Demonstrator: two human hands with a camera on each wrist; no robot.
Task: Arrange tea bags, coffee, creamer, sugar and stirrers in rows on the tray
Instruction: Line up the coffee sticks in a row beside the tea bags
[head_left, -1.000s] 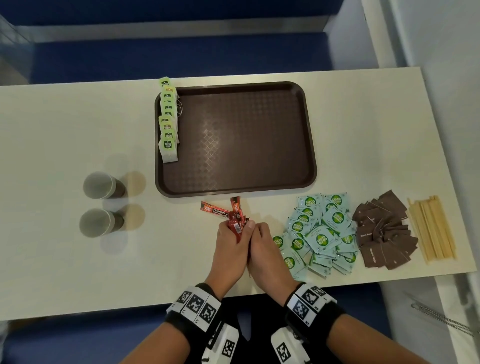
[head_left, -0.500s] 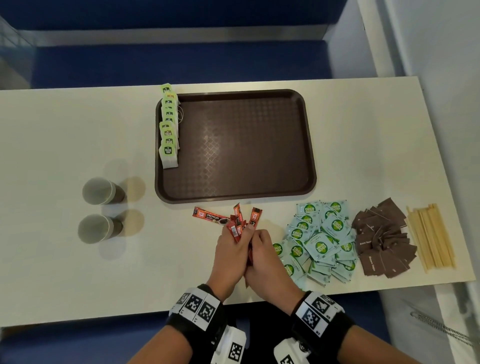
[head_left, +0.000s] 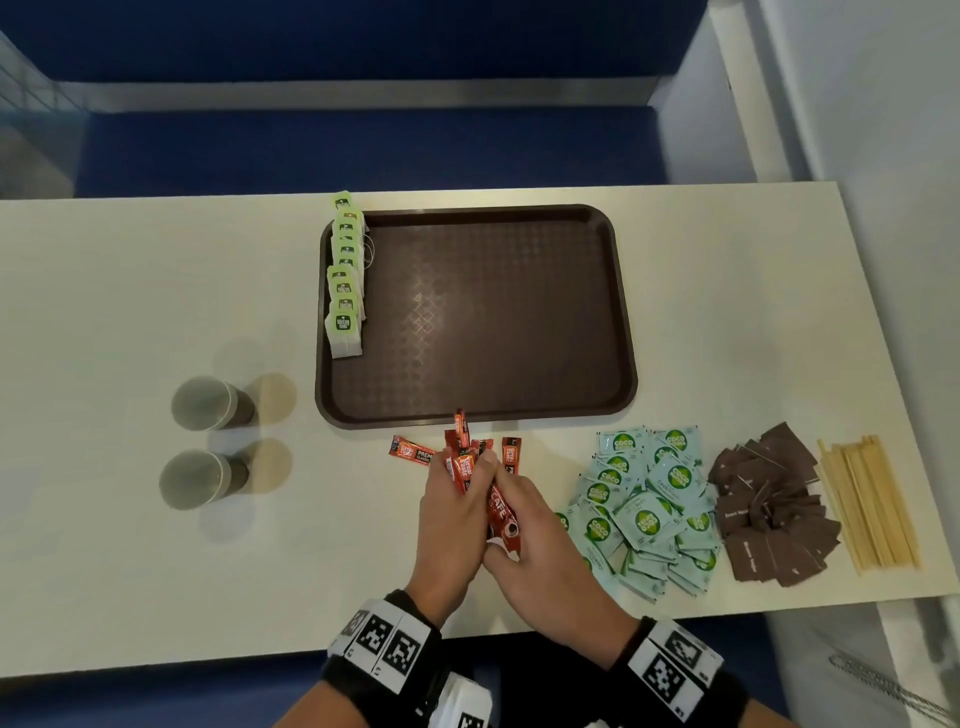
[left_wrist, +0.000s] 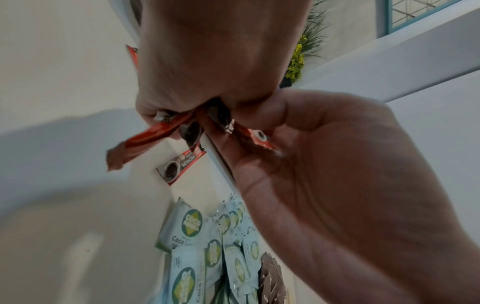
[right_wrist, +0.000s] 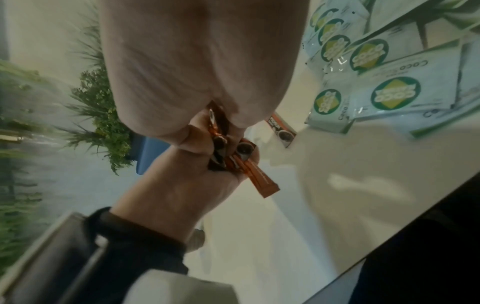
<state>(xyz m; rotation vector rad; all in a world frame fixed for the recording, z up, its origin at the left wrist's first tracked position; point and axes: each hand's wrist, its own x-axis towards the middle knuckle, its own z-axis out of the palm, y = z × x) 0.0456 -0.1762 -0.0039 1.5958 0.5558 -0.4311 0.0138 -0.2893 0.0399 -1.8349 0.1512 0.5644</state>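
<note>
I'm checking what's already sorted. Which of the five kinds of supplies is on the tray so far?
Only the green-tagged tea bags, in a row along the left edge of the tray. The red coffee sticks, creamer, sugar and stirrers remain off it.

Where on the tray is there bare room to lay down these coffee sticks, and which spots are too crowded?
The tray floor is bare from the tea bag row along its left rim across to the right rim. The table strip in front of the tray is crowded: both hands, left hand and right hand, loose coffee sticks, then creamer packets, sugar packets, stirrers.

Black wristbands (head_left: 387, 644) bear white square-patterned marker tags.
</note>
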